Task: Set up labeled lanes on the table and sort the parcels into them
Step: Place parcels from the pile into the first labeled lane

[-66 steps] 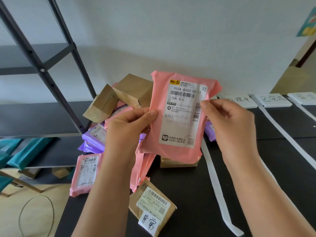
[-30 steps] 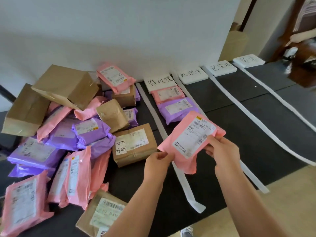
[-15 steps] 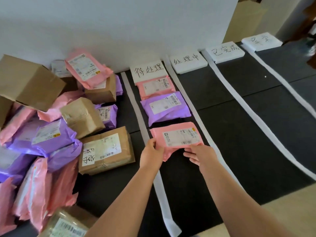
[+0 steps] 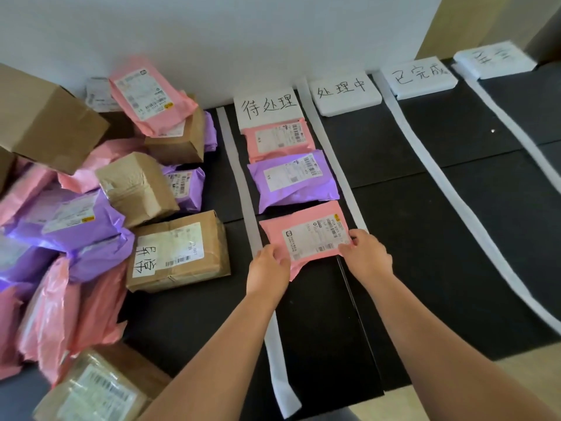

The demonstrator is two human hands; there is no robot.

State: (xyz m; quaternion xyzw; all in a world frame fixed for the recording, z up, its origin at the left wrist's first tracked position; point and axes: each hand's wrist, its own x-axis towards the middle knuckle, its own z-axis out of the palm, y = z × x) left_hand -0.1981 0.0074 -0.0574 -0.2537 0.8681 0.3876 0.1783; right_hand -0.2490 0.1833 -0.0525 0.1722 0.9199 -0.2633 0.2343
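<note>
Both hands are on the near pink mailer [image 4: 305, 235]: left hand [image 4: 268, 267] pinches its lower-left corner, right hand [image 4: 365, 256] pinches the lower-right edge beside the label. The mailer sits flat or nearly flat on the counter [image 4: 425, 208] in the first lane, centre frame. It's third in line below the purple mailer [image 4: 293, 180] and the far pink mailer [image 4: 277, 139], under the lane sign [image 4: 268, 107]. Handling guess: thin poly bag, light, floppy, slick film. Contents look flat and soft, so low breakage risk, but it would sag from one corner and may skate on the dark top. Best hold is two points on edges or corners, as now, then a flat palm to square it between the tape strips [image 4: 239, 177]. Can't tell if the near edge is fully down, since the left hand covers that corner and a flap sticks out below. Label print is too small to read. The right strip can't be followed past the right hand. The pile [image 4: 76, 220] is cut off at frame left, and the fourth sign [image 4: 494, 59] at upper right is blurred.
</note>
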